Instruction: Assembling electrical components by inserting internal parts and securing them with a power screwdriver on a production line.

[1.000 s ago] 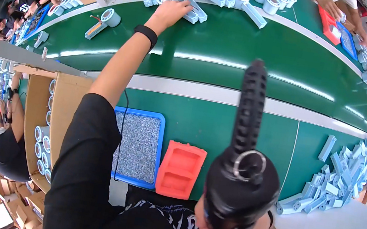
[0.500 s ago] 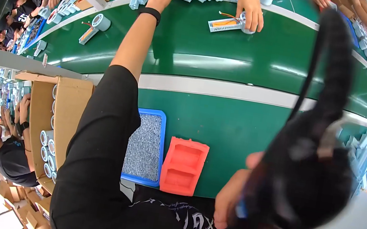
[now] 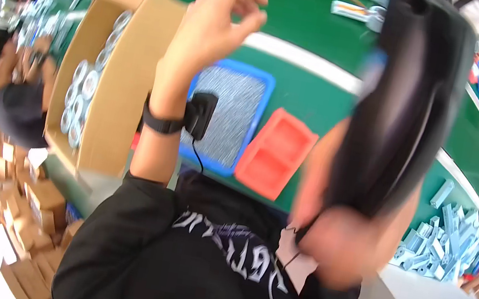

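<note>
Your right grip (image 3: 339, 243), blurred, wraps the black tool (image 3: 406, 117), raised at your right. Left grip (image 3: 210, 32) half-curled, nothing held, near the blue tray (image 3: 263, 106); red tray (image 3: 280, 143) just beside that, on green worktop (image 3: 301, 93).

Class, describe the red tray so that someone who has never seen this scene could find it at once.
Find the green worktop just ahead of the person's black shirt. On it lies a blue tray of fine grey pieces; look just to its right. The red tray there is smaller and split into two hollows, while its blue neighbour is undivided.
</note>
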Demonstrator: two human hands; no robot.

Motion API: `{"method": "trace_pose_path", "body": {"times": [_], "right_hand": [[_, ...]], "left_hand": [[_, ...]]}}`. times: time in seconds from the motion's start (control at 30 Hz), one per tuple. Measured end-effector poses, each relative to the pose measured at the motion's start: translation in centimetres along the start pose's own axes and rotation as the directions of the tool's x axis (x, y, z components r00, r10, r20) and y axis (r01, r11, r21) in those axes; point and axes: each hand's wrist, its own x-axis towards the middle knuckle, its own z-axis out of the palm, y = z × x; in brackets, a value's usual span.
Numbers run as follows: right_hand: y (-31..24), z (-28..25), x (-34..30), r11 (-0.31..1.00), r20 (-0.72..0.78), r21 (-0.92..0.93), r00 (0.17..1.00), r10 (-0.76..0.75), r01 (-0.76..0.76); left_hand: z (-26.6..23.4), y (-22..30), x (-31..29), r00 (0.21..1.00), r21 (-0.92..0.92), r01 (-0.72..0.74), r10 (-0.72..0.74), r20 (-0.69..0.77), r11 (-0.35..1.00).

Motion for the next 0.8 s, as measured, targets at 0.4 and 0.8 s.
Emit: {"method": "trace_pose_path", "body": {"times": [0.4, 0.8], "right_hand": [[10.9, -20.6, 5.0, 0.013, -0.136, -0.99, 0.953, -0.27, -0.138], [0.8, -10.2, 4.8, -0.06, 0.114, -0.99, 0.976, 0.185, 0.127]], "left_hand": [[-29.2, -3.1, -27.2, 0.902, 0.412, 0.429, -0.409, -0.139, 0.804], [-27.5, -19.6, -11.7, 0.866, 0.723, -0.111, -0.291, 0.407, 0.682]]}}
